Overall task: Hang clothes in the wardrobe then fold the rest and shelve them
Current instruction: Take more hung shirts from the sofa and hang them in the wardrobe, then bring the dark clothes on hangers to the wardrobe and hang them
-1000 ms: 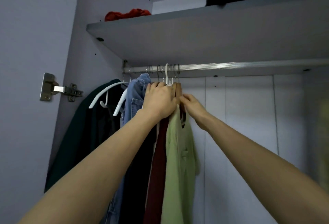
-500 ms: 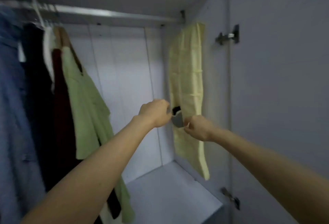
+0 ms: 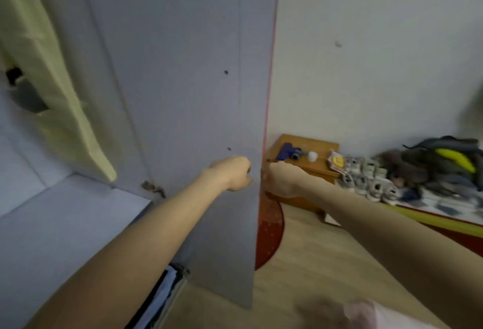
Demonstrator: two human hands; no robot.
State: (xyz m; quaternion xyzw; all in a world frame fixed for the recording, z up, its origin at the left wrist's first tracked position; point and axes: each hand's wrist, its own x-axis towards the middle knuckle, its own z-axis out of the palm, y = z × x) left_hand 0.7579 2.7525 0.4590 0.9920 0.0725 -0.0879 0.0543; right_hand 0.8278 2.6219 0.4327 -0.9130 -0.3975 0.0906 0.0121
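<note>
Both hands (image 3: 257, 178) beside upright wardrobe door (image 3: 198, 88)

I see a little wooden table (image 3: 320, 165) beside the wardrobe door (image 3: 198, 93), with a white cup (image 3: 312, 156) on it.

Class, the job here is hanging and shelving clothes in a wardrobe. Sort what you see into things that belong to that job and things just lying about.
Belongs to the job:
wardrobe door
yellow hanging organiser
wardrobe floor
clothes pile
left hand, fingers curled, in front of the door
right hand, at the door's edge

Just lying about:
wooden side table
white cap
red mat
</note>
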